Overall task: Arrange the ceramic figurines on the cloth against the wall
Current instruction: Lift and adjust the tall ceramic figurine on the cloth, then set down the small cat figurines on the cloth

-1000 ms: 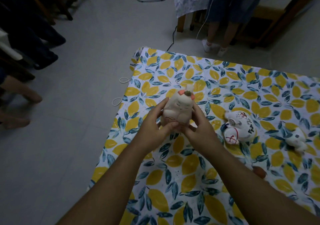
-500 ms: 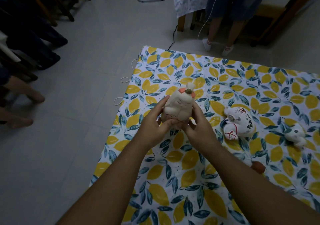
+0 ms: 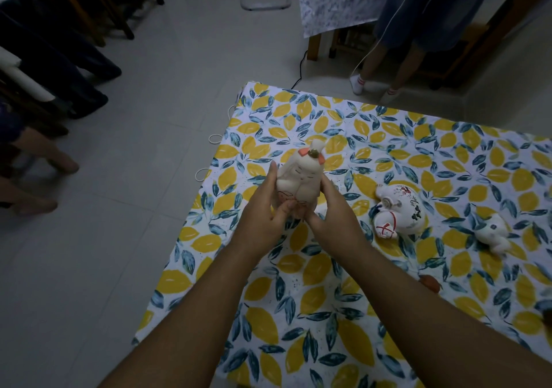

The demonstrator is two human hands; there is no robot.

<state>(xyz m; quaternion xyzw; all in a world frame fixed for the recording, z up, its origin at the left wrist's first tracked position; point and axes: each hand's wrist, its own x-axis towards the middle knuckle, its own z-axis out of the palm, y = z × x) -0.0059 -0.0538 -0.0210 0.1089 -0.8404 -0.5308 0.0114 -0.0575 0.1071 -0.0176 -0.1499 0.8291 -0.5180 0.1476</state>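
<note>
Over the left part of the leaf-patterned cloth (image 3: 343, 313), both hands grip one cream figurine (image 3: 300, 180) upright between them. On its left side the left hand (image 3: 265, 214) wraps its fingers around the body, thumb pressed at the base. On its right side the right hand (image 3: 331, 208) closes against it, thumb at the base too. Farther right, a round white figurine with red and black markings (image 3: 397, 211) lies tipped on the cloth, apart from the hands. Near the right edge a small white figurine (image 3: 491, 233) lies on its side.
</note>
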